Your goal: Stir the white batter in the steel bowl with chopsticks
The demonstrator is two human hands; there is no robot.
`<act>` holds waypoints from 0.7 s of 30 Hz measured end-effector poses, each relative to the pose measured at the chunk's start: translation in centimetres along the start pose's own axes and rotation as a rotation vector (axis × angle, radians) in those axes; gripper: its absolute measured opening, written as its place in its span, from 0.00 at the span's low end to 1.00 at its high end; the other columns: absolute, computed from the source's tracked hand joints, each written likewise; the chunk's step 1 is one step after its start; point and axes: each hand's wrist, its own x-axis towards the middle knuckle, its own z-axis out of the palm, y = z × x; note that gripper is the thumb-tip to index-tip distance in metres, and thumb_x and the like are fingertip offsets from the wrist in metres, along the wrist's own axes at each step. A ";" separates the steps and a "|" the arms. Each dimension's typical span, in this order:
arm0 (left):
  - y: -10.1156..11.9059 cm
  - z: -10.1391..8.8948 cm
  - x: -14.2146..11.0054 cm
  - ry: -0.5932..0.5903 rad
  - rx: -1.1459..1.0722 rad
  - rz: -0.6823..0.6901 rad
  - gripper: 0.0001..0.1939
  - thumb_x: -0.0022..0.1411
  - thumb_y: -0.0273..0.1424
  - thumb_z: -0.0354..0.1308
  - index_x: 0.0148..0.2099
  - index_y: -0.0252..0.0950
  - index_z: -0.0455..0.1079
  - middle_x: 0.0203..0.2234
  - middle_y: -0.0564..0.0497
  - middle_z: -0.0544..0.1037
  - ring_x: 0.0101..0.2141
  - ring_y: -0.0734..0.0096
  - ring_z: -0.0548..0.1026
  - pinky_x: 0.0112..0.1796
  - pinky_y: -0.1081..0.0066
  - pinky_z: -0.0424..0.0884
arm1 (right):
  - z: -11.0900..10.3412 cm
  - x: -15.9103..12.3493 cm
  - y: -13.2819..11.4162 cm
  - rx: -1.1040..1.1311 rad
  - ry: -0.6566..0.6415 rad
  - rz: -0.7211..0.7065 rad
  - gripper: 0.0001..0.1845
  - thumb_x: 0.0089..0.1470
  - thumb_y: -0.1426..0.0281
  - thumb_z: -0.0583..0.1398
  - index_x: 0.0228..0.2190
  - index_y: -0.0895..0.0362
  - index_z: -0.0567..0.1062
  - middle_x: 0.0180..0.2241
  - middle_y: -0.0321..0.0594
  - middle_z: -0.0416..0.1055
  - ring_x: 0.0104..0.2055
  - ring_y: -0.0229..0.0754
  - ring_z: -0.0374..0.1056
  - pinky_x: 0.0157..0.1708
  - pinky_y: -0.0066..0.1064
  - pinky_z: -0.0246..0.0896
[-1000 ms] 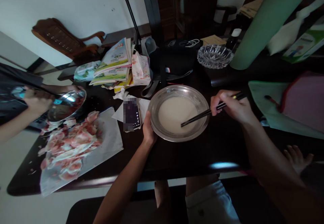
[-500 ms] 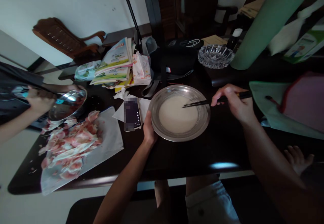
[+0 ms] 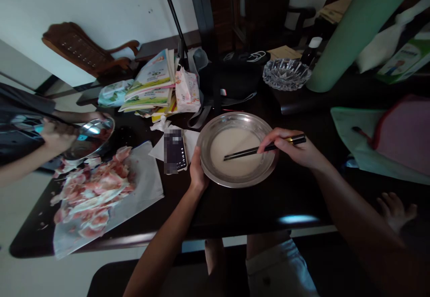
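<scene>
A wide metal bowl (image 3: 215, 177) stands on the dark table in front of me, with a pale, milky mixture (image 3: 231, 153) inside. Gripping its left rim is my left hand (image 3: 198, 169), thumb along the side and the other fingers hidden beneath. My right hand (image 3: 289, 147) is closed round a pair of black chopsticks (image 3: 247, 152) over the bowl's right side. Their tips point left and touch or dip into the mixture near its middle. Left of the bowl, a phone (image 3: 175, 151) lies on white paper.
At left, pink and white peelings (image 3: 101, 185) cover a plastic sheet (image 3: 148, 171). Beyond, another person's hands hold a smaller metal bowl (image 3: 97, 138). Magazines (image 3: 151, 79), a tissue pack (image 3: 187, 90), a glass dish (image 3: 285, 75) and a green cylinder (image 3: 363, 32) stand behind; a green bag (image 3: 359, 140) lies right.
My right hand has moved left over the bowl, carrying the chopsticks' tips left and nearer to me through the mixture. My left hand stays on the rim.
</scene>
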 end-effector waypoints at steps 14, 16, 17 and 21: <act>0.0 0.1 0.0 0.000 -0.010 -0.004 0.22 0.59 0.50 0.65 0.44 0.38 0.79 0.44 0.47 0.85 0.59 0.47 0.76 0.60 0.54 0.71 | -2.4 -0.6 0.4 0.010 0.385 -0.065 0.21 0.65 0.51 0.58 0.28 0.49 0.81 0.19 0.36 0.73 0.21 0.40 0.68 0.21 0.35 0.60; 0.1 0.1 0.0 -0.002 -0.005 0.002 0.22 0.58 0.51 0.65 0.44 0.37 0.79 0.45 0.46 0.85 0.59 0.48 0.76 0.61 0.55 0.71 | -2.7 -0.7 0.3 0.081 0.341 -0.041 0.22 0.64 0.51 0.59 0.26 0.49 0.80 0.16 0.35 0.69 0.18 0.40 0.64 0.19 0.35 0.55; 0.1 0.1 0.0 -0.005 -0.002 0.007 0.23 0.58 0.51 0.65 0.44 0.37 0.79 0.46 0.46 0.85 0.59 0.48 0.75 0.61 0.55 0.71 | -2.8 -0.7 0.2 0.104 0.307 -0.022 0.22 0.64 0.51 0.59 0.25 0.49 0.80 0.15 0.35 0.68 0.18 0.40 0.63 0.18 0.35 0.54; 0.0 0.1 0.1 -0.022 -0.001 0.008 0.23 0.59 0.51 0.64 0.45 0.37 0.78 0.47 0.45 0.84 0.61 0.47 0.74 0.61 0.55 0.71 | -1.9 -0.7 0.1 0.129 0.125 0.054 0.24 0.65 0.51 0.58 0.25 0.52 0.80 0.19 0.37 0.73 0.22 0.40 0.66 0.21 0.34 0.58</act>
